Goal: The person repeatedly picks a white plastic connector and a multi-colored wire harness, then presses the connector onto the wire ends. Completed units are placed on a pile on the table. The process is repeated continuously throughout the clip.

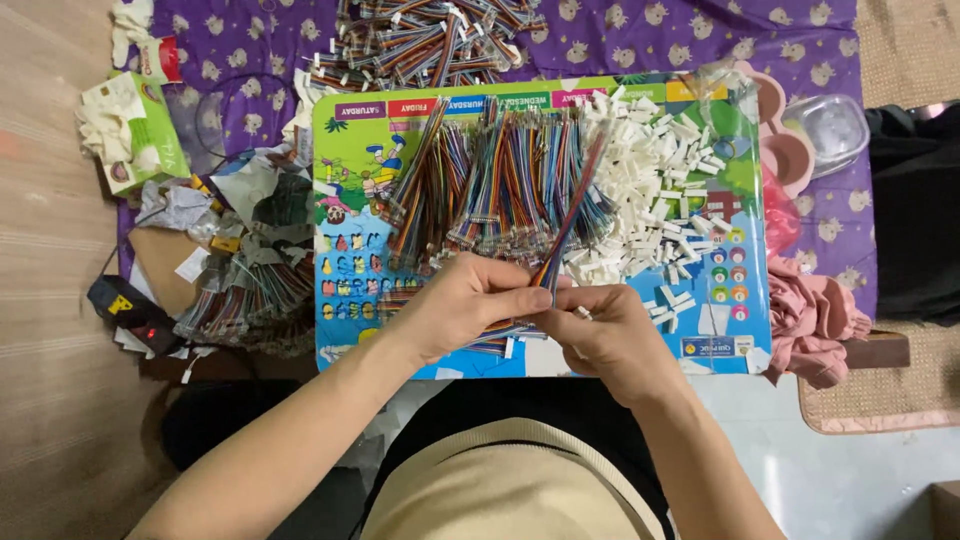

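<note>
It looked like a home set up for piecework: a floor mat, a purple patterned cloth, a children's board heaped with ribbon wires.

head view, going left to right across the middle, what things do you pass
green tissue box → heap of crumpled plastic wrappers and wire bundles → rows of rainbow ribbon wires on the colourful cartoon board → pile of white plastic connectors → pink moulded tray → clear plastic tub

Both forearms are bare, with no sleeves, rings or watch showing; a beige cap brim sits over dark clothing.
</note>
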